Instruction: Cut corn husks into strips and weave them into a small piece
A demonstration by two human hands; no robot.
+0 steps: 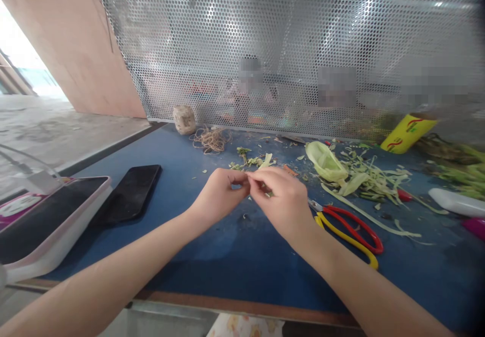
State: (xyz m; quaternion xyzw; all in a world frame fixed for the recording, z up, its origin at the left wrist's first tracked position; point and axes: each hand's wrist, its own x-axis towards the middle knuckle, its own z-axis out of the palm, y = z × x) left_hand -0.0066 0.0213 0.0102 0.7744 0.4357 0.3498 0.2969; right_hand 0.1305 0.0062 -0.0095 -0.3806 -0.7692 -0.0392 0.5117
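Observation:
Over the middle of the blue table [227, 261], my left hand [220, 198] and my right hand [282, 195] meet at the fingertips. Both are closed in a pinch; whatever lies between the fingers is too small to make out. Just beyond them are small green plant scraps [246, 162]. Red-and-yellow-handled scissors [352, 228] rest beside my right wrist, partly covered by it. Further right, a pale green hollow leafy piece [325, 161] lies against a heap of shredded green strips [382, 178].
At left lie a black phone [132, 193] and a pale-rimmed device [56, 215] with a cable. Tangled twine [211, 140] and a whitish lump [184, 119] sit near the perforated metal screen [212, 39]. A yellow container [408, 134] leans at right. People show behind the screen.

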